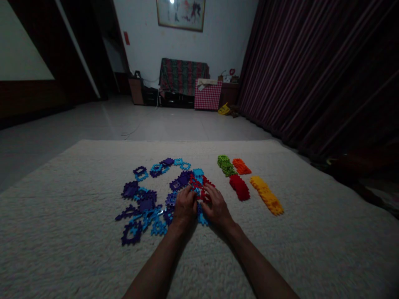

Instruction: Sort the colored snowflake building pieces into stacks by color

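Note:
My left hand (pixel 185 204) and my right hand (pixel 216 205) come together low over the mat, fingers curled in toward each other. Between their fingertips are red interlocking tiles (pixel 196 182) with toothed edges, and both hands grip these. My own fingers hide part of the red tiles. Just beyond my hands lies a light blue tile (pixel 198 172). Dark purple tiles (pixel 146 204) and light blue tiles (pixel 158 226), some with open centres, lie scattered to the left. Another light blue piece (pixel 203 219) shows below my right hand.
Sorted overlapping rows lie to the right: green tiles (pixel 226 165), orange tiles (pixel 241 166), red tiles (pixel 240 187) and yellow tiles (pixel 267 195). All rest on a cream mat (pixel 93 265). Beyond are a tiled floor (pixel 106 120), a checked box (pixel 208 95) and purple curtains (pixel 289 74).

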Tool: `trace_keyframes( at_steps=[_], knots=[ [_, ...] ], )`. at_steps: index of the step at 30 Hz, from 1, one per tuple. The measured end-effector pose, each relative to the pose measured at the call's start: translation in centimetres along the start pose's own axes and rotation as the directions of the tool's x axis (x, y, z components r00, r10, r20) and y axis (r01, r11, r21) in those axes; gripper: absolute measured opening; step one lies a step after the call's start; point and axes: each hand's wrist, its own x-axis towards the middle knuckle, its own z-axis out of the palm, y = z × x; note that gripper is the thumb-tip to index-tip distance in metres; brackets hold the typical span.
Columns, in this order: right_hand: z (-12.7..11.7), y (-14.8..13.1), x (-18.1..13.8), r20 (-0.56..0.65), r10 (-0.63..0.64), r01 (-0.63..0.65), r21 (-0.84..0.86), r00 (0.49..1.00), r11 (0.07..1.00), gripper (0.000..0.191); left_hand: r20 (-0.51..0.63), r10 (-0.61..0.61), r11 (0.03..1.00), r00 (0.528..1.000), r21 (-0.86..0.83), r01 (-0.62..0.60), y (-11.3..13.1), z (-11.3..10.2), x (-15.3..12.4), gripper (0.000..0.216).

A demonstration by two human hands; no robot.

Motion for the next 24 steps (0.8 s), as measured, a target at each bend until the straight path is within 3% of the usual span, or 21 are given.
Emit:
trace_keyframes(
  at_steps=[5, 9, 15, 19, 24],
  knots=[
    [0.1, -0.1, -0.1, -0.037, 0.099, -0.095, 0.083, 0.994, 0.992, 0.046, -0.025, 0.046, 0.995, 0.999, -0.091, -0.048, 0.3, 0.1, 0.0, 0.022],
    [0.1, -0.1, 0.1, -0.084, 0.114, -0.101, 0.14, 0.99, 0.985, 0.047, -0.065, 0.058, 0.976, 0.996, -0.208, -0.071, 0.8, -0.2, 0.1, 0.025],
    [0.1, -0.2, 0.0, -0.08, 0.095, -0.082, 0.159, 0.992, 0.984, 0.052, -0.01, -0.176, 0.892, 0.984, -0.424, 0.155, 1.2, -1.1, 0.7, 0.024],
    [0.3, -0.7, -0.3, -0.045, 0.105, -0.096, 0.172, 0.993, 0.98, 0.056, 0.072, -0.314, 0.81, 0.947, -0.5, 0.306, 1.1, -1.2, 0.8, 0.043],
    [0.8, -0.8, -0.7, -0.096, 0.143, -0.134, 0.096, 0.985, 0.986, 0.066, 0.053, -0.301, 0.799, 0.952, -0.532, 0.282, 2.1, -1.2, 0.8, 0.027]
  ],
)
